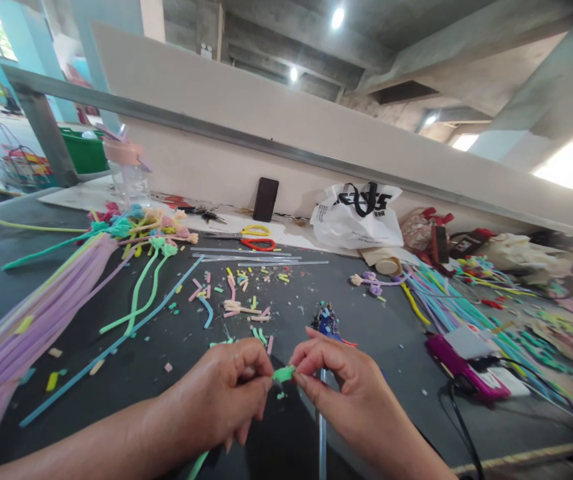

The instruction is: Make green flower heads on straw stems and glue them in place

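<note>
Between my two hands, low in the middle of the head view, is a small green fuzzy piece [283, 374]. My left hand [231, 393] pinches its left end with thumb and forefinger, the other fingers curled. On the right end, the thumb and fingertips of my right hand [341, 380] are closed. A green stem [198, 465] shows below my left hand. Just beyond my right hand lies a dark blue tool [327, 323], partly hidden, and a clear stick [322, 427] runs below it. Short cut pieces [241, 308] in pink, cream and green are scattered beyond my hands.
Long purple stems [61, 293] cover the left side, with a blue stem [116, 343] beside them. Scissors [256, 238], a phone [266, 199] and a white bag [356, 223] are at the back. A magenta device [466, 370] with black cables sits right.
</note>
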`<action>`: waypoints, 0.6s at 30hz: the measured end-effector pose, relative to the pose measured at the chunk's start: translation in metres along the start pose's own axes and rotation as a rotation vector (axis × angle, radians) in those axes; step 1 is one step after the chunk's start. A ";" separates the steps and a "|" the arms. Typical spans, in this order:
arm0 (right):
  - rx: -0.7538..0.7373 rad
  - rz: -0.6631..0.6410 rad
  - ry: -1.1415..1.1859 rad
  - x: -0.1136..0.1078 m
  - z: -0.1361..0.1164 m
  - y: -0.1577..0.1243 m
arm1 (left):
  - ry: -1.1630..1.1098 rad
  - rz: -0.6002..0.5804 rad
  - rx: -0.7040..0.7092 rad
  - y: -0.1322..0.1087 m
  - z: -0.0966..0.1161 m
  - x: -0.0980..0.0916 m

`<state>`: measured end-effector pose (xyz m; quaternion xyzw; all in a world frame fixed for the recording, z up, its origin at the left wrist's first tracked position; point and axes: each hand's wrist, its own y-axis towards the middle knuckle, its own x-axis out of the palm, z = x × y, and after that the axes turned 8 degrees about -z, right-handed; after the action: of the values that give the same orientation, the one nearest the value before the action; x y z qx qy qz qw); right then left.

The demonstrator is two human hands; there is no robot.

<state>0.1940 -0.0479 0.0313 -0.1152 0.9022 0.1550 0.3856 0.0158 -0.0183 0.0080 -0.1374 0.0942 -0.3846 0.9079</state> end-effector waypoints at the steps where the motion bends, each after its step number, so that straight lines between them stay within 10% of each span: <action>1: -0.001 0.002 -0.005 0.000 0.000 0.000 | 0.000 -0.003 -0.002 0.000 0.000 0.000; 18: 0.010 -0.044 -0.059 0.000 0.002 -0.001 | 0.003 -0.037 0.047 0.005 -0.010 -0.001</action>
<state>0.1953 -0.0481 0.0298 -0.1285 0.8886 0.1454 0.4157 0.0155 -0.0161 -0.0026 -0.1170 0.0841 -0.4038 0.9034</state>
